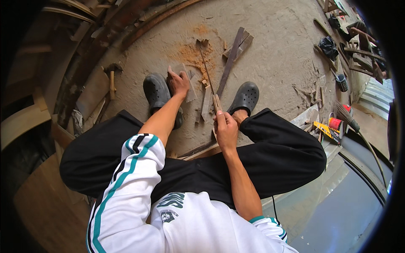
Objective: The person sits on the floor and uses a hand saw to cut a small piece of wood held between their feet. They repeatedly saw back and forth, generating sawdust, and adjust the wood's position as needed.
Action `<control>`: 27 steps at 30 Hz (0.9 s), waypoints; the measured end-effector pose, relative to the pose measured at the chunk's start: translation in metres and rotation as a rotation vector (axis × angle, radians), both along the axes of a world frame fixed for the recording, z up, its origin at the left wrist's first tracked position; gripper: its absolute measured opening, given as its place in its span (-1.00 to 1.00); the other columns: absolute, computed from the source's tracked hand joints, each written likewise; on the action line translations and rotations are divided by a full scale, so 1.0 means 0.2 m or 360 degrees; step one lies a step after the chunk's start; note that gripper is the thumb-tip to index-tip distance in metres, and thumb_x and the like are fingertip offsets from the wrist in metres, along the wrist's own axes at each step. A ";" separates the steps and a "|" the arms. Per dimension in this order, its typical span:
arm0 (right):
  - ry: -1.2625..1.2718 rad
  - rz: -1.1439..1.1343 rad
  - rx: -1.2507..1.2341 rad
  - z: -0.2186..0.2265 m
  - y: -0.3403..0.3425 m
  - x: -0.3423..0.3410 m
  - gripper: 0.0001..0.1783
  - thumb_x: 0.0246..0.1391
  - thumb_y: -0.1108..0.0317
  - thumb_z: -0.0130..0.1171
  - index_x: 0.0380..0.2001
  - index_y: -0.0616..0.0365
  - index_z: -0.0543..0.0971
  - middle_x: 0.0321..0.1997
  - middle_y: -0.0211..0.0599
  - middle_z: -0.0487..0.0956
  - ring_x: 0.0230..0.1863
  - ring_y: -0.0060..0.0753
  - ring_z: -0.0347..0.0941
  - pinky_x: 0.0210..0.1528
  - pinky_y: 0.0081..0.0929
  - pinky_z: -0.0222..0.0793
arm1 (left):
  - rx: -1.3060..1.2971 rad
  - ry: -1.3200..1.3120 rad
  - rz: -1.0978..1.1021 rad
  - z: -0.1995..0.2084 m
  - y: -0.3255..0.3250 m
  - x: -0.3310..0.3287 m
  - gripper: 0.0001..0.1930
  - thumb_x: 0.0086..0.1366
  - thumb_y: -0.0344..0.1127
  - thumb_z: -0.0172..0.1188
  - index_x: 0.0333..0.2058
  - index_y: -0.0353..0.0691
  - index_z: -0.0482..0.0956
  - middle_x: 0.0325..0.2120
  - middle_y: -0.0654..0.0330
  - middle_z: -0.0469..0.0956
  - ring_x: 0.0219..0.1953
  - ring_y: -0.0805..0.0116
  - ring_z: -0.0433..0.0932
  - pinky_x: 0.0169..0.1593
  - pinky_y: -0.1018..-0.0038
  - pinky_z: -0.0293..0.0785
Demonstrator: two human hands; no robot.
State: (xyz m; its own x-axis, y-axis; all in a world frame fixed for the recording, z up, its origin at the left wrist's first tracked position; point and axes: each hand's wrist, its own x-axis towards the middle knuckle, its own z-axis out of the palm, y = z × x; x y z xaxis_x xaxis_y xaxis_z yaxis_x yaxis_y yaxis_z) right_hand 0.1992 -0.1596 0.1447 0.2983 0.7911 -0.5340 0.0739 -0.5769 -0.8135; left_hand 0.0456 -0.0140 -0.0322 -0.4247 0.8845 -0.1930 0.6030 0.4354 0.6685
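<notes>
My right hand (226, 126) is closed round the wooden handle of what looks like a handsaw (206, 67). Its thin blade appears nearly edge-on, reaching away from me over the floor. To the left, my left hand (179, 83) grips a flat, pale wood piece (191, 90) beside my left clog, with its fingers over the upper part. Orange-brown sawdust (192, 55) lies round the blade's far half. Between the wood piece and the saw rests a short wood offcut (206, 103). Whether the blade touches any wood cannot be made out.
A long dark wood strip (230, 63) crosses a short board (242, 46) ahead. A hammer (112, 82) stands at left near stacked timber. At right are wood scraps (314, 95), a yellow-handled saw (325, 130), a red can (336, 123), a brush (348, 116) and a dark cup (341, 82).
</notes>
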 end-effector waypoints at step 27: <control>0.0088 -0.0009 -0.0126 0.05 -0.06 -0.09 -0.59 0.29 0.13 0.01 -0.53 0.23 0.48 -0.70 -0.55 0.29 -0.66 -0.74 0.12 -0.61 -0.61 -0.04 | -0.0090 0.0062 0.0086 -0.07 0.07 0.00 -0.45 0.44 0.09 -0.23 -0.09 -0.38 0.43 -0.16 -0.26 0.52 -0.09 -0.28 0.48 -0.03 0.02 0.37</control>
